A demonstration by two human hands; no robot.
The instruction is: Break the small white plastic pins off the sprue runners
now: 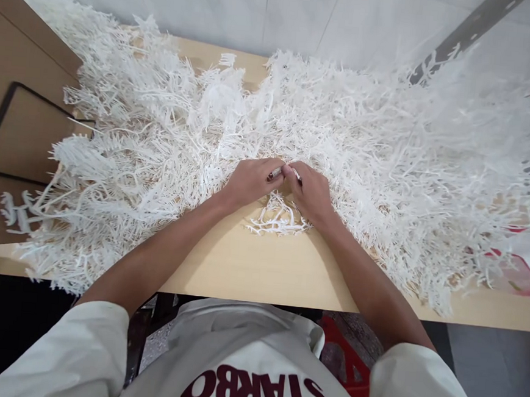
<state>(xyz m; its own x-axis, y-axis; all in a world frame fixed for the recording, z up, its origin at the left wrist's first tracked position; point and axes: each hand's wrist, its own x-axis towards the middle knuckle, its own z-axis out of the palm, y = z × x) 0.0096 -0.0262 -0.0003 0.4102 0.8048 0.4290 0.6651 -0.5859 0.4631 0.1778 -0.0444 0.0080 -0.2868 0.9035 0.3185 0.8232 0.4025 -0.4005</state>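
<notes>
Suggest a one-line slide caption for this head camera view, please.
Left hand and right hand meet fingertip to fingertip over a heap of white branched plastic pieces on a wooden table.

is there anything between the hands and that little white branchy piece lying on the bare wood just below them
Nothing visible. The small white branched piece lies on bare table directly under the left hand and right hand, which meet fingertip to fingertip at the edge of the big white heap.

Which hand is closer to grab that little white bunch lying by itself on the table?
Probably the right hand. The small white bunch lies just under its wrist, almost touching. The left hand sits a little farther off, and both hands pinch a small piece together.
</notes>
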